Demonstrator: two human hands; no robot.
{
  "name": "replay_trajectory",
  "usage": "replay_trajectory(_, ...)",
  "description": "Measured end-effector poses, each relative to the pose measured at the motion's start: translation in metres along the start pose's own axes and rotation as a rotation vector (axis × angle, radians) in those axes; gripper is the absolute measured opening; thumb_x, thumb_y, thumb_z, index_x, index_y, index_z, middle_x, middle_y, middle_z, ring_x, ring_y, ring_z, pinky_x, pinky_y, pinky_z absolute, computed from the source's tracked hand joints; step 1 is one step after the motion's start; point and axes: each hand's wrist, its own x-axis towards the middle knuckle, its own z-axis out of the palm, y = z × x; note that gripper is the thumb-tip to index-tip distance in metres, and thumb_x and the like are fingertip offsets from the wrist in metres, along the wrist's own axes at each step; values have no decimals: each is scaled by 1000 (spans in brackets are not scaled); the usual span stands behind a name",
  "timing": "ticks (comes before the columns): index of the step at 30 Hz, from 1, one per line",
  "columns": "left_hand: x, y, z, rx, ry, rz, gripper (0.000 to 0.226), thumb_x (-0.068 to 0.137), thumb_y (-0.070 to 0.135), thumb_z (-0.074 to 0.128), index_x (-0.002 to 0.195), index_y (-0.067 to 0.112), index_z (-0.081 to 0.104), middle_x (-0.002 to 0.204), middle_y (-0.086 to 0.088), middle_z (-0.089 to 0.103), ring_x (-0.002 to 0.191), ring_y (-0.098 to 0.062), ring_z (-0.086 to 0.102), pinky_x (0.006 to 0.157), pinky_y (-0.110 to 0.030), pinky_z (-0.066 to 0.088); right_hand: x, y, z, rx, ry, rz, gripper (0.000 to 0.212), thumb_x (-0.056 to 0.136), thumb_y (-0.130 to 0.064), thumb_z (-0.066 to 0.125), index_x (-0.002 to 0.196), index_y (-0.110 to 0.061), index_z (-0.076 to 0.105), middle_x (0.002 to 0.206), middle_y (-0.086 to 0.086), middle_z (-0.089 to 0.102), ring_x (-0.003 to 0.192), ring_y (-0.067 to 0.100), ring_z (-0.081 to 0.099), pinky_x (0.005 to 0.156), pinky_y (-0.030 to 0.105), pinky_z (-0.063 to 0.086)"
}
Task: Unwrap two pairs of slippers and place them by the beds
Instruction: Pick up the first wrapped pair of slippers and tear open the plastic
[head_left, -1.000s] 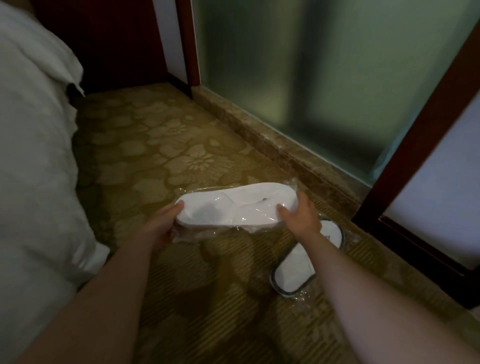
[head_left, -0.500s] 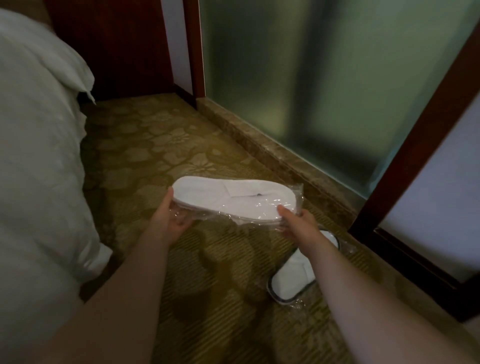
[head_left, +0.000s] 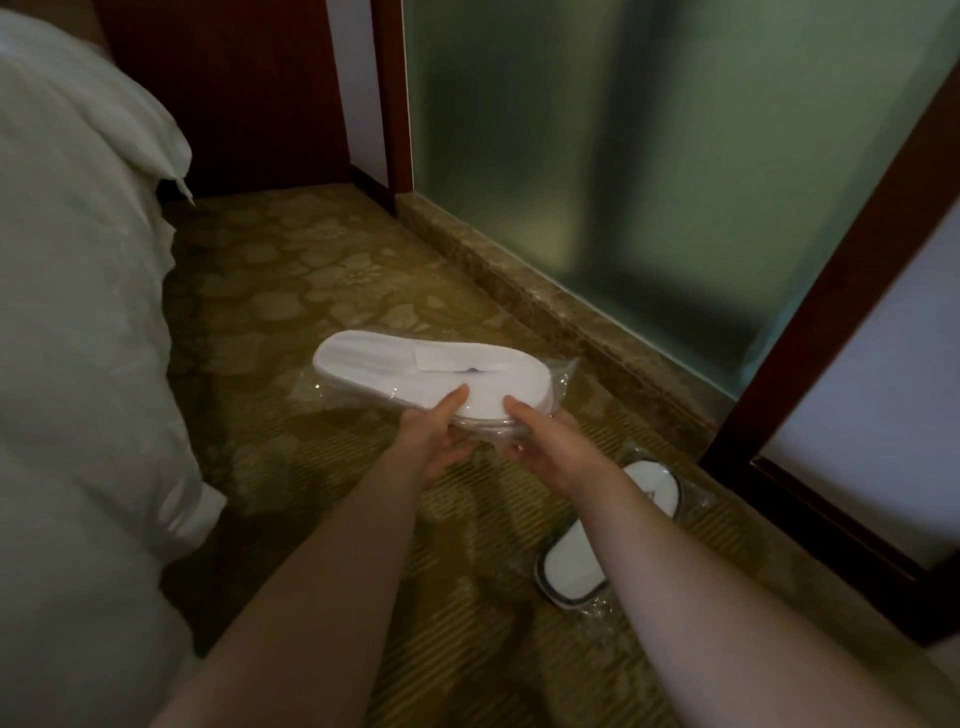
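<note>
A pair of white slippers in clear plastic wrap (head_left: 415, 371) is held level above the carpet, toes pointing left. My left hand (head_left: 434, 441) grips its near edge, thumb on top. My right hand (head_left: 545, 449) grips the same near edge just to the right, thumb also on top. A second wrapped pair of white slippers (head_left: 587, 556) lies on the carpet below my right forearm, partly hidden by it. The bed (head_left: 78, 338) with its white duvet fills the left side.
Patterned gold carpet (head_left: 291, 291) covers the aisle between the bed and a frosted glass wall (head_left: 623, 156) on a stone sill (head_left: 545, 306). A dark wooden frame (head_left: 841, 291) stands at the right, dark wood panelling (head_left: 234, 88) at the far end.
My left hand slid from the slippers' left end to the near edge beside my right hand. The package turned flatter, and the view moved a little.
</note>
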Motion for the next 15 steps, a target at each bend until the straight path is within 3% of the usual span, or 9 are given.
replay_trajectory(3,3,8,-4,-49,68,19,58,84,15,67,135,4,42,127,-21,60,97,-31,64,50,-36,61,0,-2,0,-84,-66,60,48,85,-16,67,131,-10,52,110,10,68,84,20,68,58,25,56)
replay_trajectory(7,4,9,-16,-29,161,24,52,85,17,67,131,6,47,91,-11,63,74,-21,63,42,-29,56,2,0,-5,-190,-23,118,36,91,-31,59,120,-11,57,99,6,67,76,18,66,55,24,53)
replay_trajectory(9,4,9,-20,-36,189,24,51,85,17,67,131,8,46,84,-8,60,70,-19,61,49,-29,57,3,-2,-5,-234,12,89,31,92,-34,55,115,-12,58,92,7,65,68,15,64,58,25,51)
replay_trajectory(11,5,10,-22,-47,208,21,54,85,16,67,133,9,43,95,-9,62,74,-21,62,62,-34,57,2,-3,-3,-307,74,4,21,93,-27,54,107,-12,56,80,6,65,52,10,64,56,26,47)
replay_trajectory(13,5,12,-24,-54,240,27,60,84,15,68,136,10,39,118,-14,61,86,-25,62,61,-37,58,1,-3,0,-428,99,-100,21,92,-19,55,111,-11,52,73,4,62,42,5,60,49,23,45)
replay_trajectory(15,5,12,-25,-75,261,39,61,83,15,69,137,10,39,128,-17,58,92,-27,61,53,-36,59,-2,-1,4,-585,30,-162,42,89,-18,62,127,-12,46,85,5,63,56,8,63,51,20,48)
